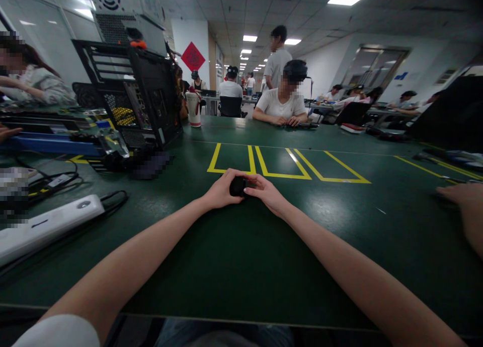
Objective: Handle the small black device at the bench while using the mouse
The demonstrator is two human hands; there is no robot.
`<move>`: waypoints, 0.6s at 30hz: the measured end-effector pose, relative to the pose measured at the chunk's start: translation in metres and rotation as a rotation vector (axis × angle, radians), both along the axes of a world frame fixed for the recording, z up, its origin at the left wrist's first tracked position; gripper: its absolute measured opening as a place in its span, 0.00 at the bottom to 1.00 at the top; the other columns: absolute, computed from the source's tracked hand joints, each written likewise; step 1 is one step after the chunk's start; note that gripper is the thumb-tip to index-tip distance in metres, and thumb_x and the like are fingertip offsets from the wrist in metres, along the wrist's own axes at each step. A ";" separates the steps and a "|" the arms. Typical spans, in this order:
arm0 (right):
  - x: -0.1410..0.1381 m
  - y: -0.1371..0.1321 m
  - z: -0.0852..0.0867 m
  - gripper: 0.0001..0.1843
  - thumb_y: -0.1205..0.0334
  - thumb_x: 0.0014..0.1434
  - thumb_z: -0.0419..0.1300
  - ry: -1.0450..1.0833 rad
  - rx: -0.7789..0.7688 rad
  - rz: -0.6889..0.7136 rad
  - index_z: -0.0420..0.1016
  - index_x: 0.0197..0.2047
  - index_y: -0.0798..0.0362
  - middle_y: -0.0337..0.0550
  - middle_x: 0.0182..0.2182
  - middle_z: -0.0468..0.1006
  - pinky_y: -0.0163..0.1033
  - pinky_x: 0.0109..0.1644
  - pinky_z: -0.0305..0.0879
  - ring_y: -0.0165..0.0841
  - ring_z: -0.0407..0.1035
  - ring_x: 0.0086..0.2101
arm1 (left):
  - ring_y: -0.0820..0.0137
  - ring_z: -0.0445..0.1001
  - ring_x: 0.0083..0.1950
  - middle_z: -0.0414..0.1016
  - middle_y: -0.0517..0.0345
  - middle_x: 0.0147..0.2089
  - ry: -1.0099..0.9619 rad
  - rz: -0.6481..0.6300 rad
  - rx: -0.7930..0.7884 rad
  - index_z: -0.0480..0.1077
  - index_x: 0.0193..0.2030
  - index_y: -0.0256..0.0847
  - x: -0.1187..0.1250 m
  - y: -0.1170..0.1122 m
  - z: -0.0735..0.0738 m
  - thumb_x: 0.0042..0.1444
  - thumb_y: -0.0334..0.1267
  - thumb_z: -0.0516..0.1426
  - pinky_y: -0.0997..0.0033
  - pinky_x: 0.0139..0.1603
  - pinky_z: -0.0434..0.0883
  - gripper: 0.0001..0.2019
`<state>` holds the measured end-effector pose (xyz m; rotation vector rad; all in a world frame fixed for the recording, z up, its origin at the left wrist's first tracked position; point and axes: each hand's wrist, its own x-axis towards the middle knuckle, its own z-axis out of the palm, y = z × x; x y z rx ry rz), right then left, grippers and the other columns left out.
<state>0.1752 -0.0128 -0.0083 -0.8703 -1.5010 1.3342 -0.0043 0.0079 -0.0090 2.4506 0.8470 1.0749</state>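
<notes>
Black piece (236,187), in the head view, sits between the two hands, straight ahead of the body and just on the near side of the yellow outlines (287,176). Whether it touches the green surface (241,266) or is lifted slightly off it, I cannot tell. The left hand (222,190) has its grip curled round the piece from the left, fingers over the top and thumb below. The right hand (266,193) meets it from the other side, its grip pinching the right edge between thumb and fingers.

For good handling, I would let the left grip do the steadying and leave fine turning to the right thumb and fingertips, with light pressure, since the piece looks small and smooth and could slip. Much of it is hidden by the fingers, so opening the left grip a little would give a clearer look. Working low over the bare surface seems wise: a drop would be short, well apart from the power strip (49,226) and PC case (149,102).
</notes>
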 end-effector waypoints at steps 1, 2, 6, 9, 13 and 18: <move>0.000 -0.001 0.000 0.20 0.67 0.43 0.63 0.013 -0.003 0.020 0.65 0.41 0.49 0.40 0.41 0.69 0.46 0.52 0.58 0.33 0.64 0.44 | 0.64 0.64 0.48 0.61 0.55 0.47 0.000 -0.002 0.002 0.55 0.50 0.44 0.000 0.000 0.000 0.39 0.33 0.61 0.61 0.47 0.65 0.30; 0.000 -0.001 0.001 0.21 0.67 0.42 0.64 0.025 -0.006 0.039 0.65 0.41 0.49 0.39 0.40 0.69 0.46 0.51 0.59 0.33 0.65 0.43 | 0.64 0.64 0.48 0.61 0.55 0.48 0.000 -0.004 0.003 0.55 0.50 0.44 0.000 0.000 0.000 0.39 0.33 0.61 0.61 0.47 0.65 0.30; -0.001 0.000 -0.001 0.17 0.65 0.43 0.63 0.031 0.050 0.019 0.66 0.38 0.49 0.38 0.37 0.69 0.45 0.50 0.60 0.31 0.65 0.42 | 0.64 0.63 0.49 0.61 0.55 0.48 -0.003 -0.003 0.004 0.55 0.51 0.45 0.001 0.000 0.000 0.39 0.33 0.61 0.60 0.49 0.64 0.30; -0.002 0.002 -0.004 0.15 0.64 0.44 0.63 0.024 0.080 -0.023 0.67 0.37 0.50 0.38 0.37 0.69 0.44 0.52 0.58 0.31 0.64 0.42 | 0.63 0.63 0.50 0.61 0.55 0.48 -0.007 -0.005 0.004 0.56 0.50 0.45 0.001 -0.001 0.001 0.39 0.33 0.61 0.59 0.49 0.64 0.30; 0.000 0.003 -0.005 0.19 0.63 0.45 0.63 0.020 0.029 -0.017 0.66 0.42 0.49 0.40 0.39 0.70 0.46 0.52 0.58 0.32 0.64 0.43 | 0.63 0.64 0.49 0.61 0.54 0.47 -0.009 -0.009 -0.010 0.56 0.50 0.45 0.000 -0.002 0.002 0.39 0.33 0.61 0.59 0.48 0.64 0.29; 0.000 0.000 -0.002 0.20 0.66 0.43 0.63 0.029 -0.001 0.016 0.65 0.41 0.49 0.40 0.39 0.70 0.45 0.52 0.59 0.32 0.65 0.43 | 0.63 0.64 0.49 0.61 0.55 0.48 0.003 0.000 -0.002 0.55 0.50 0.45 0.000 -0.001 0.001 0.39 0.33 0.61 0.60 0.48 0.65 0.30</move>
